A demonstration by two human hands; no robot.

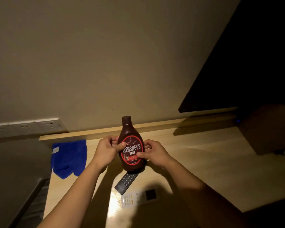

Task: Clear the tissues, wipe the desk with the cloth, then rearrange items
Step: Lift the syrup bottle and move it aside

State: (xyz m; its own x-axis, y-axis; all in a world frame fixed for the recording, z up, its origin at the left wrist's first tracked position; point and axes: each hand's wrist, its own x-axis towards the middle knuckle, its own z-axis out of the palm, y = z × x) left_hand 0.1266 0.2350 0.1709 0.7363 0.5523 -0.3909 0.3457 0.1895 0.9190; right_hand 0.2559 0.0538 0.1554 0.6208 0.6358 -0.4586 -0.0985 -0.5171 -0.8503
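A brown syrup bottle with a red-ringed label stands upright at the middle of the desk, cap on top, held from both sides. The left hand grips its left flank, thumb curled across the front of the label and fingers wrapped behind. The right hand grips the right flank lower down, its thumb pressing on the label's edge. Whether the bottle's base rests on the desk or hangs just above it cannot be told.

Just in front of the base lies a black remote, angled, its far end at the bottle's foot. Beside it, nearer the person, lies a white remote in a bright patch of light. A blue cloth lies crumpled at the desk's left edge, apart from the bottle. Behind it a row of wall sockets runs along the beige wall. A dark screen hangs at the upper right, with a brown box below it on the desk's right end.
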